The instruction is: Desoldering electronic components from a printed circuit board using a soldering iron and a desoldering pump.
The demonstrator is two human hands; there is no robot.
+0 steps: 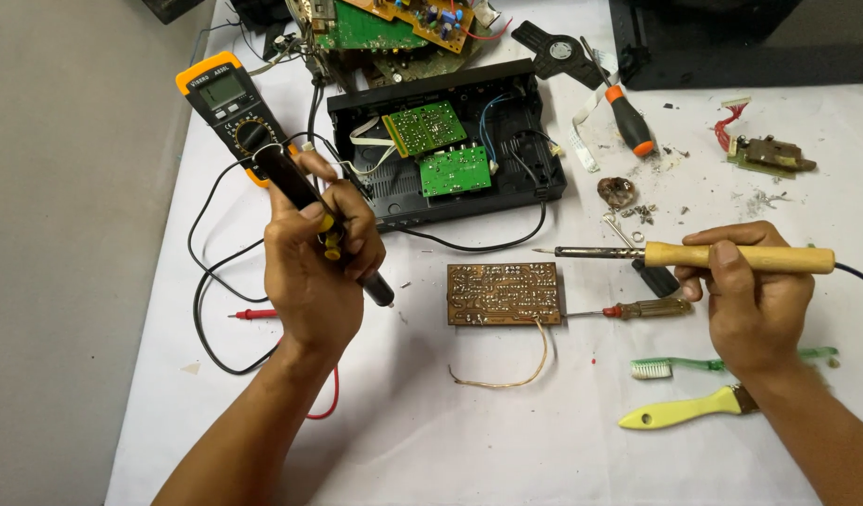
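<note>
Both tools are lifted above the white worktop [403, 431] with no contact made: left hand [314, 272] grips a black cylindrical desoldering pump [305, 201], the brown solder-side circuit board [503, 293] lies untouched between, and right hand [755, 300] grips a wooden-handled soldering iron [703, 255].

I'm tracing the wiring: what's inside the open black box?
Inside the black box sit two green circuit boards, white ribbon cable and blue wires. Whatever lies beneath the boards is covered.
</note>
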